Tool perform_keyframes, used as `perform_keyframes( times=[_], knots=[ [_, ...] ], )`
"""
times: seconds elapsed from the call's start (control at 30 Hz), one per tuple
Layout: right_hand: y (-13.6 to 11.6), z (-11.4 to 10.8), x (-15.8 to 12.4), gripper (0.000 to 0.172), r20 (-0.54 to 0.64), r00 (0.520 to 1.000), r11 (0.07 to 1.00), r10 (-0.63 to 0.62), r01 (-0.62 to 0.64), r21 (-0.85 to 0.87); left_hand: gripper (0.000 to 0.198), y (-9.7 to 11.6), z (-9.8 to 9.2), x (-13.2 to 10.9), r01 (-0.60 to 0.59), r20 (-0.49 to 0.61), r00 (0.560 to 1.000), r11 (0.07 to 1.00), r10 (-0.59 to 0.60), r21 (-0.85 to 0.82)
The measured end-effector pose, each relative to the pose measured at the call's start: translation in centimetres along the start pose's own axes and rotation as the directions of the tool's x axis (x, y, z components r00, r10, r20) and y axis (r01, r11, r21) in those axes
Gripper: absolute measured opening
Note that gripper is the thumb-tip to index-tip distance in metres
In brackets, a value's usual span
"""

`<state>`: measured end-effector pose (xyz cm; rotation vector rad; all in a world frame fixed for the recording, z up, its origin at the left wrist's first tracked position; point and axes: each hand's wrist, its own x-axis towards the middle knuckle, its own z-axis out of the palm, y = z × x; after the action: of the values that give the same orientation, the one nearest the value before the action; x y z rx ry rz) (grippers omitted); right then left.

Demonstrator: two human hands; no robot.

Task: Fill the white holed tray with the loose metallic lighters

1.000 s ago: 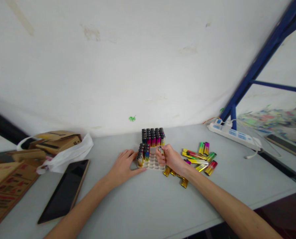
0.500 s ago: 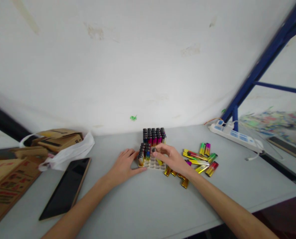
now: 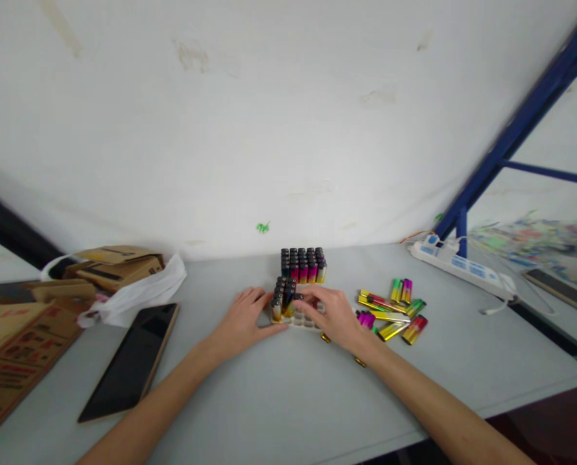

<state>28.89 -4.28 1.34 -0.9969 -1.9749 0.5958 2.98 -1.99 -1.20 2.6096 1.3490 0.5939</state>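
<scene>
Head view: the left hand point(image 3: 242, 320) lies flat and open against the white tray point(image 3: 302, 321). The right hand point(image 3: 334, 316) pinches one lighter point(image 3: 295, 298) over a hole near its middle, and I think it must go in straight. I count two trays, with the full tray point(image 3: 302, 265) behind, and about nine loose lighters point(image 3: 389, 309) on the right.

A: We log a pale grey table point(image 3: 269, 400). Left end: dark tablet point(image 3: 130, 361), flat cardboard point(image 3: 11, 349), boxes point(image 3: 118, 265) against a white bag point(image 3: 143, 294).
B: We add, centre: a part-filled white tray point(image 3: 304, 321), with a full block of lighters point(image 3: 302, 266) behind it. To the right: loose lighters point(image 3: 389, 310) and a power strip point(image 3: 462, 268) (cable trailing).
</scene>
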Motion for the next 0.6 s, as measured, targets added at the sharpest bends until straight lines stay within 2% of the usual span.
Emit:
perform_keyframes(
  times=[0.13, 0.27, 0.4, 0.5, 0.6],
  knots=[
    [0.2, 0.0, 0.2, 0.024, 0.035, 0.980, 0.942, -0.194, 0.197, -0.271, 0.059, -0.1, 0.1, 0.0, -0.003, 0.011, 1.000, 1.000, 0.003, 0.014],
    [-0.2, -0.5, 0.5, 0.022, 0.100, 0.954, 0.840, -0.281, 0.295, -0.455, 0.057, -0.2, 0.1, 0.0, -0.002, 0.012, 1.000, 1.000, 0.002, 0.021],
    [-0.4, -0.2, 0.7, 0.023, 0.127, 0.957, 0.817, -0.261, 0.289, -0.499, 0.056, -0.5, 0.3, 0.0, -0.015, 0.010, 1.000, 0.999, 0.015, 0.030],
    [-0.6, 0.7, 0.8, 0.026, 0.136, 0.973, 0.818, -0.186, 0.230, -0.527, 0.056, -0.6, 0.5, 0.1, -0.025, -0.004, 1.000, 0.999, 0.025, 0.029],
    [-0.6, 0.9, 1.1, 0.037, 0.151, 0.984, 0.827, -0.091, 0.160, -0.539, 0.056, -0.8, 0.5, 0.0, -0.027, -0.018, 0.999, 0.999, 0.027, 0.022]
  ],
)
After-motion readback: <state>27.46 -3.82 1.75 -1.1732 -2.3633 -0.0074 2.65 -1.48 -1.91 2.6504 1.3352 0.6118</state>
